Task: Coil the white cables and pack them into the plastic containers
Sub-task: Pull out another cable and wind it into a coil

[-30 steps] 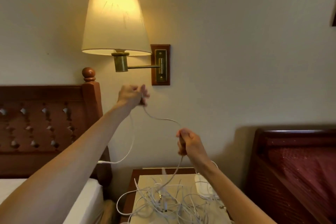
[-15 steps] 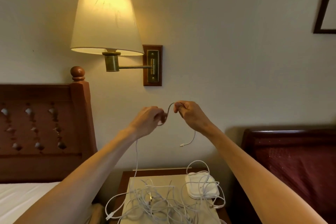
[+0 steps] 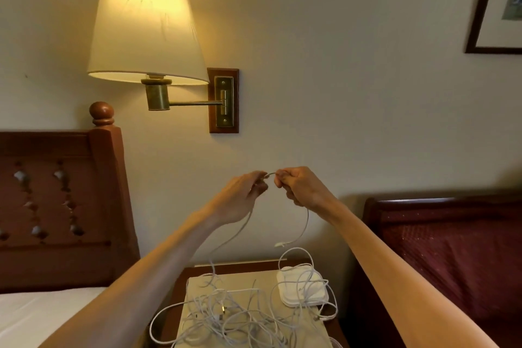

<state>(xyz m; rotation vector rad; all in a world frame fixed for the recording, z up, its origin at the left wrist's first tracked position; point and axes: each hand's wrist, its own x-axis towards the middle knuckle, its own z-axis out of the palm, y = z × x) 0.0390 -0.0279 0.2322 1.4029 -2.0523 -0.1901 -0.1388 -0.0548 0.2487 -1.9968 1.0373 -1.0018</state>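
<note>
Both hands are raised in front of the wall, close together. My left hand (image 3: 245,195) and my right hand (image 3: 302,189) each pinch the same white cable (image 3: 304,227), a short arc of it bridging them. One strand drops from the left hand to the tangle; from the right hand hangs the free end with its plug. A tangled heap of white cables (image 3: 240,316) lies on the bedside table (image 3: 180,288). White plastic containers (image 3: 303,289) are stacked at the table's back right, with cable loops draped over them.
A lit wall lamp (image 3: 144,28) on a brass swing arm hangs above left of the hands. A wooden headboard (image 3: 62,206) and white mattress are at the left. A dark red bed (image 3: 452,257) stands at the right. A framed picture (image 3: 500,3) is at upper right.
My left hand came down from high near the lamp and my right hand rose, so the two met. Since half a second ago they have barely shifted; the view has drifted.
</note>
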